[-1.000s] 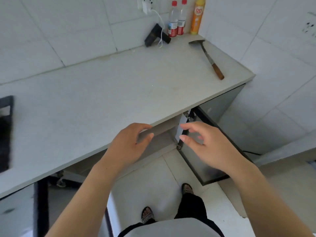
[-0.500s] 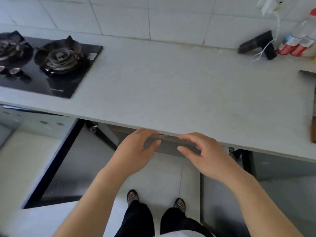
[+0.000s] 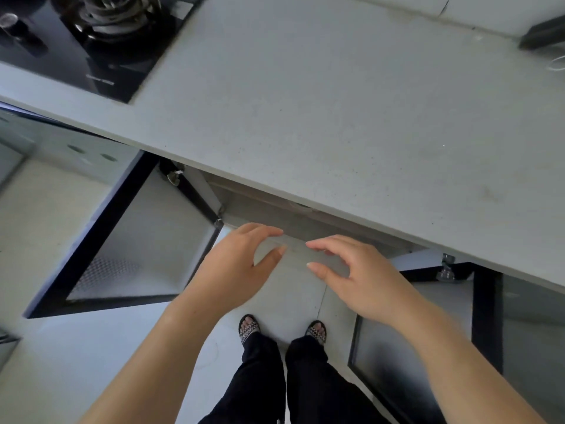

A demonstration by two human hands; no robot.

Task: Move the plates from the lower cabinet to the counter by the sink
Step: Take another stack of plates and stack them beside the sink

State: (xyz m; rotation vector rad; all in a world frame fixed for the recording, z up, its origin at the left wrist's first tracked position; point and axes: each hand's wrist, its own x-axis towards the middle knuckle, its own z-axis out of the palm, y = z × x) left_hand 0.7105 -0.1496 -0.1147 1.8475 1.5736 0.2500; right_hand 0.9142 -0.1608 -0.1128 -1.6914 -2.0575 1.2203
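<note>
Plates are out of sight, while the left hand (image 3: 235, 266) and right hand (image 3: 365, 278) hover side by side, fingers loosely curved and holding nothing, an open left door (image 3: 137, 240) and right door (image 3: 385, 362) outside them, the tabletop (image 3: 336, 117) just beyond, the hob (image 3: 101, 56) far left.

No legible text. Faint white print (image 3: 100, 79) sits on the gas hob (image 3: 122, 71) glass near its front edge, too blurred to read.
</note>
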